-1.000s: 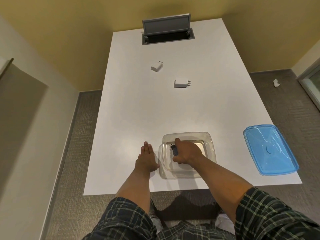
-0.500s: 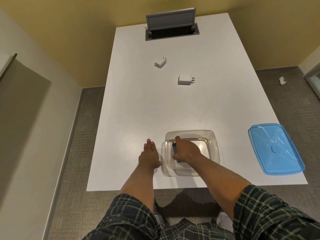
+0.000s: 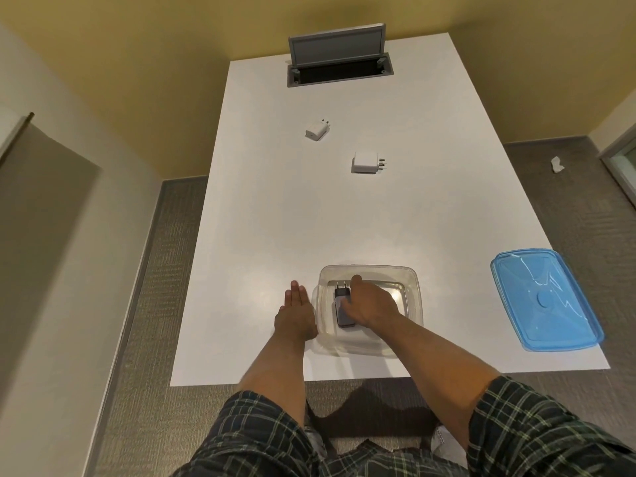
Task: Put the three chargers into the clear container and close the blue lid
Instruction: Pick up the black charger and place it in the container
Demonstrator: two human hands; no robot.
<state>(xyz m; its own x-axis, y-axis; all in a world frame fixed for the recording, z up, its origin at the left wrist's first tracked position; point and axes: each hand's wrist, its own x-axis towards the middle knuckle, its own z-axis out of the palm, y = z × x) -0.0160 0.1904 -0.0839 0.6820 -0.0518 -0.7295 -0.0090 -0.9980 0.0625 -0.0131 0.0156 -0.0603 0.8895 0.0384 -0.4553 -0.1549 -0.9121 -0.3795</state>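
Note:
A clear container (image 3: pixel 414 275) stands near the table's front edge. Inside it, along the left wall, lies a black charger (image 3: pixel 340 302) with its prongs pointing away from me. My right hand (image 3: pixel 373 304) reaches into the container, fingers still curled on the charger's right side. My left hand (image 3: pixel 296 311) lies flat on the table, fingers together, against the container's left wall. Two white chargers rest farther back: a small one (image 3: pixel 316 130) and a larger square one (image 3: pixel 364 162). The blue lid (image 3: pixel 543 299) lies at the front right corner.
The white table (image 3: pixel 275 218) has an open grey cable hatch (image 3: pixel 339 60) at its far end. Grey carpet surrounds the table, with a scrap of white paper (image 3: pixel 557 165) on the floor to the right. Yellow walls stand behind.
My right hand has lowered the black charger onto the container's bottom and shifted right, so more of the charger shows. My left hand stayed beside the container.

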